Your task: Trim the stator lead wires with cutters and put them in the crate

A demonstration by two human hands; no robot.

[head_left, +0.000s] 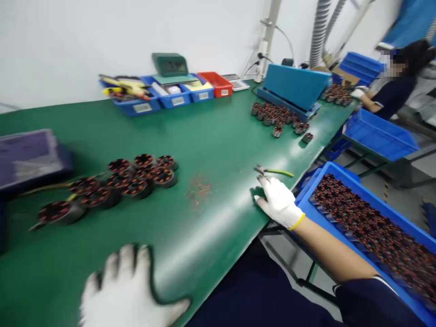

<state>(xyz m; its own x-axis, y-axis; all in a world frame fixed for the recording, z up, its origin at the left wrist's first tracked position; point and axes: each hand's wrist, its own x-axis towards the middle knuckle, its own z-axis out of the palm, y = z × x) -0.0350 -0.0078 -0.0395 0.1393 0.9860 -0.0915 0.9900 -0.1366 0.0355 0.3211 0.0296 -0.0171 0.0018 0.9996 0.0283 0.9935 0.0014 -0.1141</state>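
Spread wide, the left hand [121,290] is closest, in a white glove. Its fingers point away, and its thumb sticks out on the right hand's side. It has hold of nothing that shows, and it is too blurry to tell if it presses on the green table [218,141].

The right hand [279,202] is loosely open and holds nothing. It seems to lean on the table's edge, maybe to help the person stay steady. Its fingertips are right by the pliers [277,172], but you cannot tell if they touch. The green handle lies just past that hand, so it looks easy to grab.

Ahead of the left hand sit about 10 round parts [137,187] with copper wire, bunched up, probably so they are easy to reach. Tiny wire bits [200,190] lie out past the 2 hands, between them, maybe scraps kept in 1 spot.

Beside the right arm, a blue bin [304,202] holds many more parts, packed tight, likely so they do not tip. Far past the right hand, another bunch [277,131] stands by a blue stand [293,88], and another person [395,97] is farther along.
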